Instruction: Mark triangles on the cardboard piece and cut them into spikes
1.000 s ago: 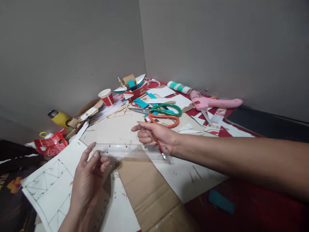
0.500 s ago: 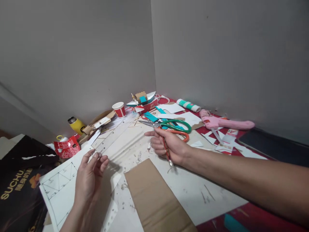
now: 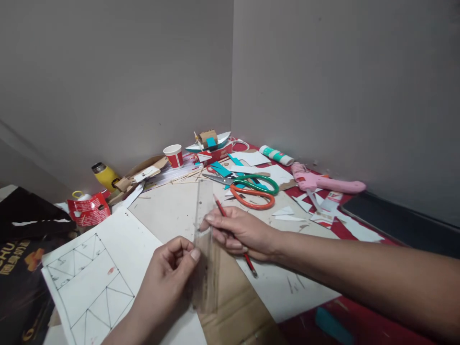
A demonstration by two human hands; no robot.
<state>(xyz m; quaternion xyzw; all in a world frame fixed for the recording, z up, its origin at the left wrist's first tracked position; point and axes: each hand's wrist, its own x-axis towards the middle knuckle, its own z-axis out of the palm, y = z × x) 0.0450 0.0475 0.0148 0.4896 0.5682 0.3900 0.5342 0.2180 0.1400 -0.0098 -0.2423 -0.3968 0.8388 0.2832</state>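
Note:
A clear ruler point(image 3: 206, 282) stands nearly lengthwise in front of me, its lower part over the brown cardboard piece point(image 3: 239, 306). My left hand point(image 3: 172, 273) pinches the ruler's left edge between thumb and fingers. Closed around a red pencil point(image 3: 220, 206), my right hand point(image 3: 240, 232) also has its fingertips at the ruler's right side. The pencil's tip points up and away. Left of my left hand lies white paper point(image 3: 86, 306) with truss-like triangle drawings. Scissors point(image 3: 247, 187) with green and orange handles rest beyond my right hand.
At the back stand a paper cup point(image 3: 173, 157) and a small model boat point(image 3: 208, 141). A pink glue gun point(image 3: 323, 183) lies right, near paper scraps point(image 3: 287, 215). On the left are a yellow bottle point(image 3: 106, 177), a red packet point(image 3: 89, 209) and a black bag point(image 3: 21, 268).
My left hand has brought the ruler rightward and turned it upright over the cardboard. My right hand has come to the ruler, with the pencil now tilted between its fingers.

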